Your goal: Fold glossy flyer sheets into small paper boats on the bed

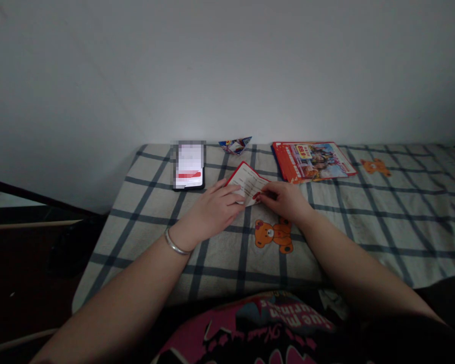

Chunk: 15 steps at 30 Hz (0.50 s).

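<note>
Pink-and-black printed clothing (246,336) fills the near edge, below a plaid cloth (132,227). Beyond a printed orange bear (269,235), the folded paper (246,177), white with red edges, lies between the person's two hands. Fingers of the left hand (218,210) stretch over its left side; whether they grip, I cannot tell. The right hand (286,199) pinches its right edge. Farther back sit a lit phone (190,164), a small blue folded piece (235,145) and a stack of red leaflets (314,161).
</note>
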### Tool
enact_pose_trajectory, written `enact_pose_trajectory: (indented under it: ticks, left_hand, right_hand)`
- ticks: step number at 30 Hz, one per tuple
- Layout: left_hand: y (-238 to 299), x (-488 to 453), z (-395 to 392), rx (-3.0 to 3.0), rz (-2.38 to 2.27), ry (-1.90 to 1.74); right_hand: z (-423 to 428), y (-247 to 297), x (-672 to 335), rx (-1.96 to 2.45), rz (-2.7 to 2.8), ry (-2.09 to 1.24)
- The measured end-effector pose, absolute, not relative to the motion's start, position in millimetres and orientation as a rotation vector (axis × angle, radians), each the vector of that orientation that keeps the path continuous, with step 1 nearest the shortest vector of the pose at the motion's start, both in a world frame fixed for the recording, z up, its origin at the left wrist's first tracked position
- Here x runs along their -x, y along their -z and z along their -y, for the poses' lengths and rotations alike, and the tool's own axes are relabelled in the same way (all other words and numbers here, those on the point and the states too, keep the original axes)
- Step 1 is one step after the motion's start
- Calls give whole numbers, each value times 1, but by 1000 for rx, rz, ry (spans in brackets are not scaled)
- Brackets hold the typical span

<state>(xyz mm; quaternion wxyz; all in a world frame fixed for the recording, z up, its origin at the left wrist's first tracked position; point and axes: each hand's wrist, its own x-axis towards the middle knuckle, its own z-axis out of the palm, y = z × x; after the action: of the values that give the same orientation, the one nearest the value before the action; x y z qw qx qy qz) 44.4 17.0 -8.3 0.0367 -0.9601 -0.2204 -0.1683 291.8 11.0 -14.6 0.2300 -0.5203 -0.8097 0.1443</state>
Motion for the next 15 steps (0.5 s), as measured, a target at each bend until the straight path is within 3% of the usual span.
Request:
enact_pose_trajectory:
  ticks: [15]
  left_hand:
    - [8,-47,-13,2926,805,493]
  right_hand:
    - [-20,22,-286,1464,2306,-155]
